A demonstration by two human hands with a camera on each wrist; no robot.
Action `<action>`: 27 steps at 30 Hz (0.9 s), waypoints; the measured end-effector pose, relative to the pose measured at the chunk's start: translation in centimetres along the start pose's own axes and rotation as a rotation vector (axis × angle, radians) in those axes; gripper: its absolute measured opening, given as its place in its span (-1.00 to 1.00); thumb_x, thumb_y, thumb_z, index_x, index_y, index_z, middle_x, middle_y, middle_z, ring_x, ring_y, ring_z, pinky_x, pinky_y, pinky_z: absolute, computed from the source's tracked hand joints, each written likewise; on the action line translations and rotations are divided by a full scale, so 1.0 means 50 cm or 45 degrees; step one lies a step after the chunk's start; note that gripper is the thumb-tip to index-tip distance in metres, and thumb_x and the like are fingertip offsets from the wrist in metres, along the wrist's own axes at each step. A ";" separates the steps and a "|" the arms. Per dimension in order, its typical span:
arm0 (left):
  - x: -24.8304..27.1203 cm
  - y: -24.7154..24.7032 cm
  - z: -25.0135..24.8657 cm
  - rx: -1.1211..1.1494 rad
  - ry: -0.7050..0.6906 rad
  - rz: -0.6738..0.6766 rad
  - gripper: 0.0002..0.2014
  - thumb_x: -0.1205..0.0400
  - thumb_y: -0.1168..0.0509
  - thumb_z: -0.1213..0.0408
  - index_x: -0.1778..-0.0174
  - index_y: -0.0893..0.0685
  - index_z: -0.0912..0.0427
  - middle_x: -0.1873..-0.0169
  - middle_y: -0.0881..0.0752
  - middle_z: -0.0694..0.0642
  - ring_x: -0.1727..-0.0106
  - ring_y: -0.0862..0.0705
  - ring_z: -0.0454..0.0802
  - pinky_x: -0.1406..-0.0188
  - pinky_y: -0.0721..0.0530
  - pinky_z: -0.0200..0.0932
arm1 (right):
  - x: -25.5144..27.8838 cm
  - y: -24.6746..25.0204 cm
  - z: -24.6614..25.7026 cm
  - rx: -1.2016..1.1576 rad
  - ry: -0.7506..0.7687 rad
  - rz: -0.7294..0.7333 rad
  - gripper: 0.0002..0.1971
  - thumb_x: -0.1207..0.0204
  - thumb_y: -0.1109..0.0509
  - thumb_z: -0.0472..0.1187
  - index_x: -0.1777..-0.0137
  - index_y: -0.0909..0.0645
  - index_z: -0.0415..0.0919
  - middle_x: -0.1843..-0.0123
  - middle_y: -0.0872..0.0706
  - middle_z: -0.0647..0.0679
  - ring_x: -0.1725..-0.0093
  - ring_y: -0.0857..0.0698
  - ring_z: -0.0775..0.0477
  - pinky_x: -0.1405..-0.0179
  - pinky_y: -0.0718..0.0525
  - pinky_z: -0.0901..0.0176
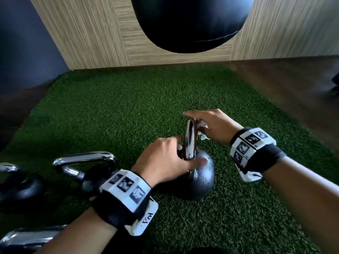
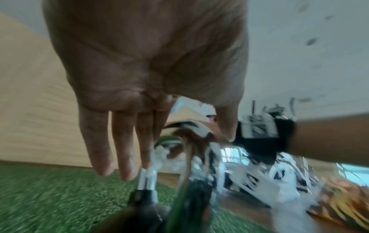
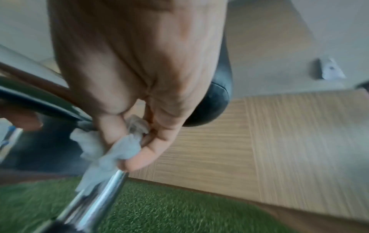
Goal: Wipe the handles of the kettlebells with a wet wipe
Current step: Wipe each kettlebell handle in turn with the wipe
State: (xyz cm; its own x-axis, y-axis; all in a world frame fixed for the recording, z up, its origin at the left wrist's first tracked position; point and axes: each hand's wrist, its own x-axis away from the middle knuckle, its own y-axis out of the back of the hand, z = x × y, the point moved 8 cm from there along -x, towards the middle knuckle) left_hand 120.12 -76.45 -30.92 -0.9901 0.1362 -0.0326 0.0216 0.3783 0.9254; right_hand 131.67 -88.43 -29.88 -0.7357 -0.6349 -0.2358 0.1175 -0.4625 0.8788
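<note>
A black kettlebell (image 1: 201, 175) with a chrome handle (image 1: 190, 140) stands on the green turf (image 1: 128, 107) at the middle. My left hand (image 1: 165, 158) holds the handle at its base, fingers on the left side and thumb lying across the top of the ball. In the left wrist view the fingers (image 2: 123, 149) reach down beside the chrome post (image 2: 146, 179). My right hand (image 1: 211, 125) pinches a white wet wipe (image 1: 202, 130) against the handle's right side. In the right wrist view the crumpled wipe (image 3: 119, 151) is pressed to the chrome bar (image 3: 99, 193).
Another kettlebell with a chrome handle (image 1: 84, 160) stands close to my left wrist, a further one (image 1: 16, 187) sits at the far left, and a chrome handle (image 1: 27, 239) shows at the bottom left. A black punching bag (image 1: 189, 22) hangs ahead before a wood-panel wall (image 1: 88, 33).
</note>
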 end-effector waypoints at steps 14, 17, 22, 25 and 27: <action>-0.076 0.027 0.020 0.066 -0.062 0.164 -0.69 -0.34 -0.65 0.16 0.10 -0.71 0.07 0.19 -0.79 -0.06 0.18 -0.77 -0.07 0.30 -0.72 -0.27 | 0.015 0.016 -0.002 0.198 -0.048 0.087 -0.77 -0.57 -0.50 -0.24 -0.21 -0.72 -0.13 0.01 -0.85 0.03 0.14 -0.78 0.13 0.12 -0.69 0.39; -0.101 0.046 0.041 -0.054 -0.139 0.295 -0.45 -0.33 -0.68 0.15 -0.25 -0.74 0.07 -0.08 -0.77 -0.04 -0.09 -0.74 -0.04 0.04 -0.71 -0.16 | 0.049 0.020 0.000 0.230 -0.139 0.026 -0.90 -0.56 -0.51 -0.23 -0.04 -0.68 -0.11 0.16 -0.76 0.08 0.23 -0.77 0.07 0.39 -0.47 0.51; -0.122 0.064 0.065 -0.087 -0.218 0.315 -0.29 -0.31 -0.69 0.17 -0.42 -0.69 -0.09 -0.01 -0.65 -0.13 -0.01 -0.63 -0.10 0.26 -0.44 -0.40 | 0.100 0.029 0.018 0.355 -0.303 0.006 -0.74 -0.52 -0.44 -0.30 -0.19 -0.72 -0.22 0.03 -0.82 -0.10 0.20 -0.78 -0.07 0.26 -0.75 0.21; -0.113 0.067 0.070 -0.102 -0.245 0.236 -0.39 -0.33 -0.66 0.18 -0.35 -0.74 -0.11 -0.07 -0.77 -0.03 -0.08 -0.72 0.00 0.08 -0.65 -0.17 | 0.117 0.024 0.030 0.406 -0.372 0.032 -0.73 -0.54 -0.40 -0.37 -0.22 -0.71 -0.24 0.01 -0.82 -0.11 0.23 -0.74 -0.01 0.40 -0.52 0.52; -0.106 0.065 0.074 -0.120 -0.245 0.166 -0.44 -0.39 -0.63 0.21 -0.35 -0.73 -0.04 -0.16 -0.76 0.04 -0.17 -0.73 0.06 -0.12 -0.73 -0.01 | 0.115 0.023 0.037 0.445 -0.444 0.030 -0.76 -0.54 -0.39 -0.36 -0.19 -0.71 -0.23 0.05 -0.81 -0.10 0.28 -0.65 0.04 0.46 -0.35 0.58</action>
State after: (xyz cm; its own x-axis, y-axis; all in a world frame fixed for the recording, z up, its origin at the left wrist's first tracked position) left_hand 125.93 -72.56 -29.15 -0.9351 0.3534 0.0262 0.1251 0.2601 0.9574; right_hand 126.34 -91.44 -29.43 -0.9221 -0.3700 -0.1136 -0.0498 -0.1775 0.9829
